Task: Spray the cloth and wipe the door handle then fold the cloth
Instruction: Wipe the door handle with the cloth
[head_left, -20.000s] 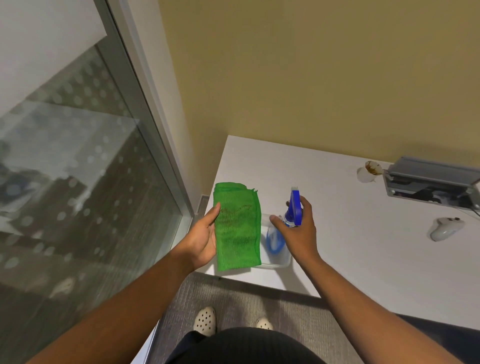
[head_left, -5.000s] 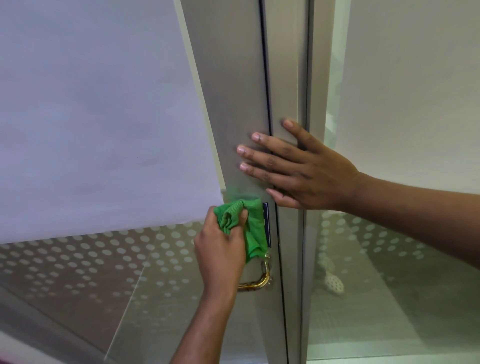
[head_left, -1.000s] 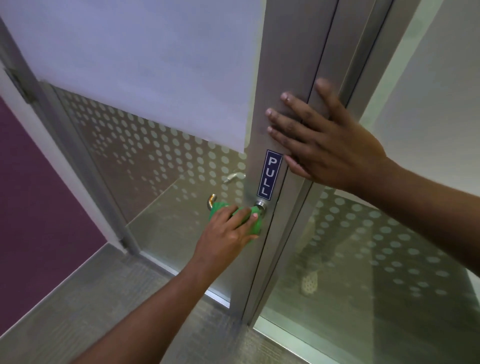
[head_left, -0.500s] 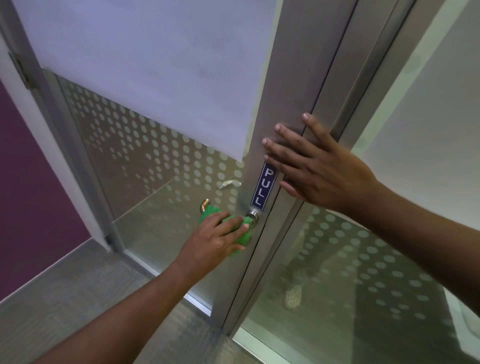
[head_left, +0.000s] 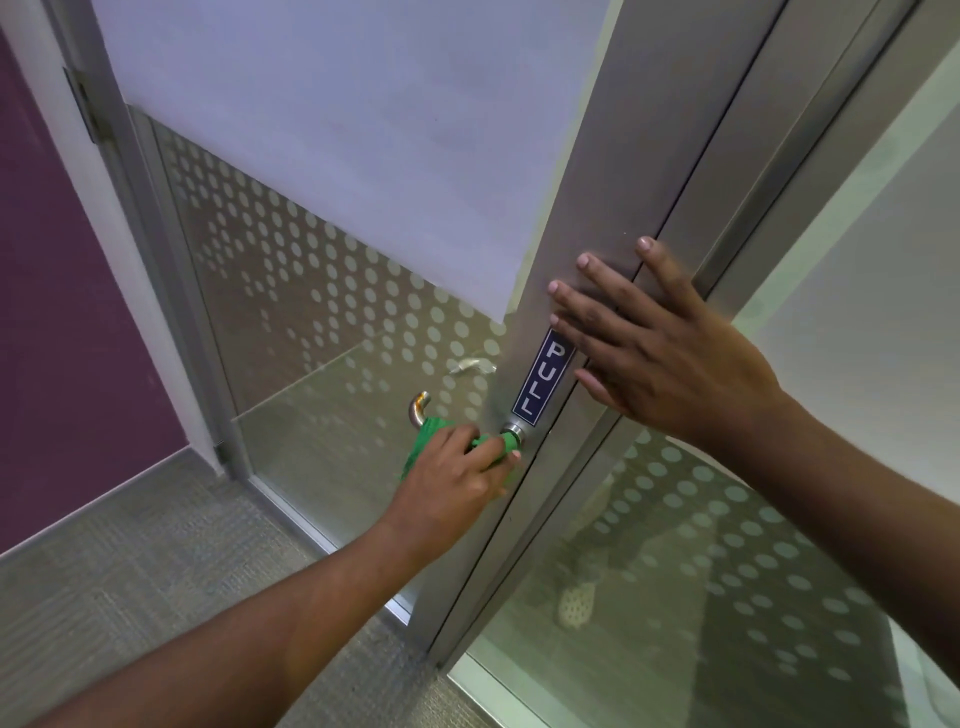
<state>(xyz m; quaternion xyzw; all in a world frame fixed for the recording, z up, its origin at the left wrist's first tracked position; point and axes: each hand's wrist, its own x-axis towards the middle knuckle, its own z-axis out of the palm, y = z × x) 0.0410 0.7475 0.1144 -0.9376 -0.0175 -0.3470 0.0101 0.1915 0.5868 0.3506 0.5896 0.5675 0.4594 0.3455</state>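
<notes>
The green cloth (head_left: 422, 445) is wrapped around the metal door handle (head_left: 418, 408), whose curved free end sticks out to the left of the cloth. My left hand (head_left: 457, 475) grips the cloth over the handle, close to the round base by the door stile. My right hand (head_left: 654, 348) rests flat with spread fingers on the aluminium door frame (head_left: 613, 171), just right of a blue PULL sign (head_left: 543, 378). The spray bottle is out of view.
The door has a glass panel with white dots (head_left: 311, 291) and frosted film above. A purple wall (head_left: 62, 291) and grey carpet (head_left: 130, 561) lie to the left. A fixed glass pane (head_left: 701, 597) stands to the right.
My left hand with the cloth has slid along the handle towards its base at the stile. My right hand stays flat on the frame; the view has shifted slightly.
</notes>
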